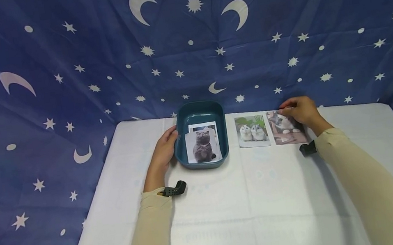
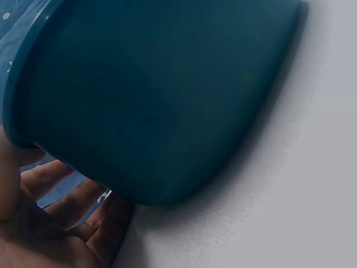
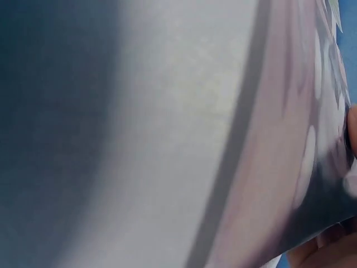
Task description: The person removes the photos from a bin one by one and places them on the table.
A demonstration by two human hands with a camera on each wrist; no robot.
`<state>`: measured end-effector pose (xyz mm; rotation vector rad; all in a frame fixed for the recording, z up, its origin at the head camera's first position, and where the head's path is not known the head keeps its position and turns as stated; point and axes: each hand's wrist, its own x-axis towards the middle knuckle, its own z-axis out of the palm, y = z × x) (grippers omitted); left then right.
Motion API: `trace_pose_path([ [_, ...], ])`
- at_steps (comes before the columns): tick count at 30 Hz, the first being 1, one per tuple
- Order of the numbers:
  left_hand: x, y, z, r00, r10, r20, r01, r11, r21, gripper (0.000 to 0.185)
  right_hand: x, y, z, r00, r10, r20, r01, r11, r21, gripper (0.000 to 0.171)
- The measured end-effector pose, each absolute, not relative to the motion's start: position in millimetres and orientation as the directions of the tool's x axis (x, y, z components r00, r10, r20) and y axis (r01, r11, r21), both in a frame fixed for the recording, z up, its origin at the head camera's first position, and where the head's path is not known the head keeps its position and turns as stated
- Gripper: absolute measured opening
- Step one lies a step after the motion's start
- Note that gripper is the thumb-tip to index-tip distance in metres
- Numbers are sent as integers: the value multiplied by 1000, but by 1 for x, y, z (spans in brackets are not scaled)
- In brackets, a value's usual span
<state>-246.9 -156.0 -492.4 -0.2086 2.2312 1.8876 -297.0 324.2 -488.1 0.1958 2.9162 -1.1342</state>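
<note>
Right hand [image 1: 301, 110] pinches the thin, floppy printed cat photo [image 1: 287, 129] at its far table-edge corner; left hand [image 1: 165, 148], fingers relaxed, steadies the teal plastic tub [image 1: 181, 118]

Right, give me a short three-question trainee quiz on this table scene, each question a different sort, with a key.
1. True or false: the grey cat photo lies inside the teal tray.
2. Multiple choice: the right hand is at which print? A) the two-hamster photo B) the cat photo at the far right C) the grey cat photo
3. Fill in: the left hand rests against the tray's ____ side.

Key:
1. True.
2. B; its fingers pinch that photo's far edge.
3. Left: the hand lies against the outer wall, fingers fairly straight.
</note>
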Motion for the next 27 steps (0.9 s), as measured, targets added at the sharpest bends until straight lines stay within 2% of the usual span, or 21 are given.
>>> trace_pose_path([
  [8,-248,-154,-494,-970,37,-239,-230,162,959,48,-298,320,-488,-984,158,-80,170,708,-685,30],
  [14,-249,-155,-495,-969,30,-247,-239,165,957,49,-300,315,-488,-988,135,-69,146,719,-679,28],
  [20,-248,-155,-495,-967,29,-254,-246,170,954,50,-301,314,-485,-993,98,-67,119,766,-632,26],
  [27,-249,-156,-495,-972,20,-236,-228,186,956,50,-303,313,-478,-997,61,-55,80,845,-528,30],
])
